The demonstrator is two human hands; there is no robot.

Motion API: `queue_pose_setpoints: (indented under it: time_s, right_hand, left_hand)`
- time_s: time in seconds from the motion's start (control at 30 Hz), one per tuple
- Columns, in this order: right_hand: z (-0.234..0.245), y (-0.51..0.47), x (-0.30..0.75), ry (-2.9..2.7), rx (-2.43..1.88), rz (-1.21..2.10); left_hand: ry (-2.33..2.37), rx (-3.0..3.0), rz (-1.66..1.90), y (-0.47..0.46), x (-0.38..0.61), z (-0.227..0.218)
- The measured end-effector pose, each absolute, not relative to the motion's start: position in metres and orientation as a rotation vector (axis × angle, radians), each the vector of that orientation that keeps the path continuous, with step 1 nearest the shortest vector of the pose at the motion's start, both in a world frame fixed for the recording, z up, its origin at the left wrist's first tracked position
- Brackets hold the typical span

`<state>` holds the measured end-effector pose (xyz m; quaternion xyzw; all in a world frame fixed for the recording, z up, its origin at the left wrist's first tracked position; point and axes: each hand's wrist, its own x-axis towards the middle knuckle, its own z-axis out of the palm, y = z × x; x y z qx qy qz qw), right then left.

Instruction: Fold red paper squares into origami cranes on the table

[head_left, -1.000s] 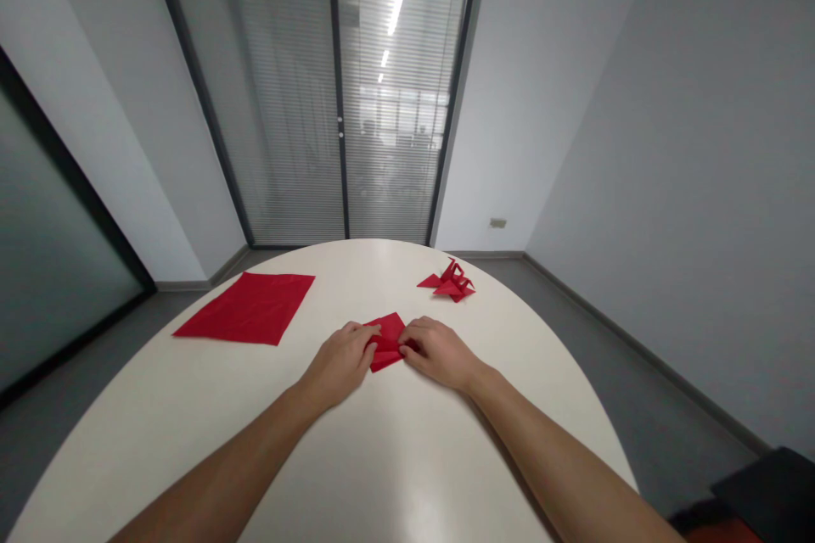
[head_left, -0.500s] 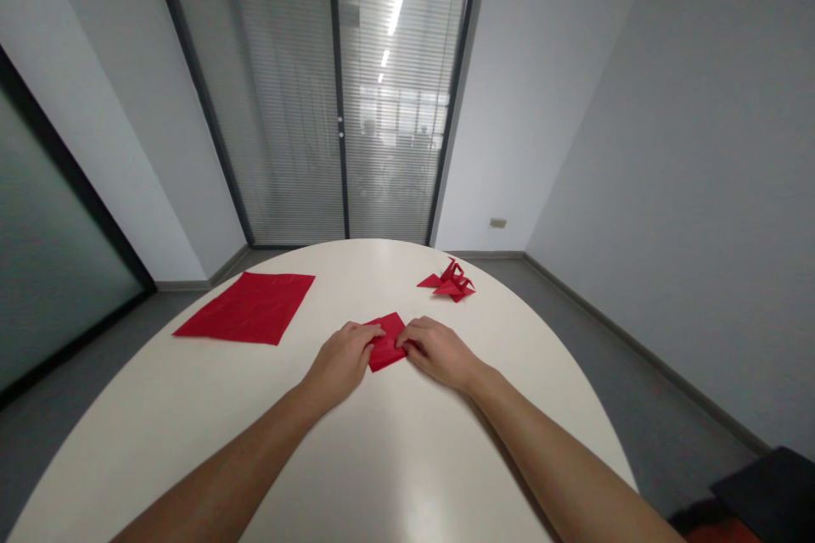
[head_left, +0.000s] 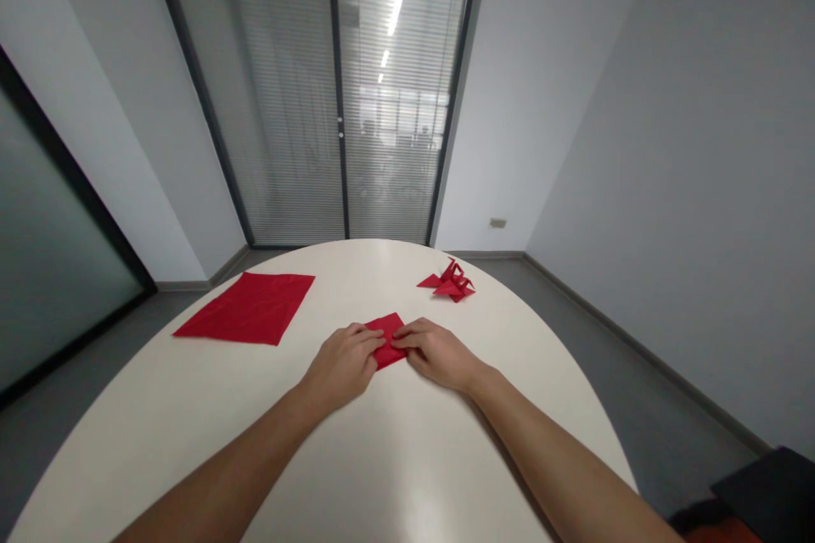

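A small folded piece of red paper (head_left: 388, 329) lies on the white table, with one corner pointing away from me. My left hand (head_left: 347, 356) grips its left side, fingers closed together over the top and covering that edge. From the right, my right hand (head_left: 436, 349) holds the paper with fingers bent and pressed together, the fingertips on its surface near the middle. Both hands hide parts of the paper, so its exact folds cannot be made out.
A larger flat red sheet (head_left: 248, 310) lies on the left of the round table (head_left: 382, 458). Several folded red paper cranes (head_left: 453, 284) sit in a cluster near the far right edge. Beyond stands a glass partition with blinds (head_left: 293, 144). A dark object (head_left: 770, 492) is at the lower right.
My right fingertips have slid slightly left across the paper. My left fingers have shifted a little and lie flatter, covering more of its near left corner. Everything else is unmoved.
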<state>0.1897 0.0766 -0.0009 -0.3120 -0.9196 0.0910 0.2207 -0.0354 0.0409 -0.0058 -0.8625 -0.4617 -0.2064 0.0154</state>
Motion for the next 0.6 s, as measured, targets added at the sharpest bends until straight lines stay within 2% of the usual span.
queue_pose_setpoints:
  time_s: [0.6]
  right_hand:
    - [0.015,0.071,0.186,-2.630,-0.799,0.186]
  left_hand:
    - [-1.554,-2.628,-0.540,0.045,-0.038,-0.021]
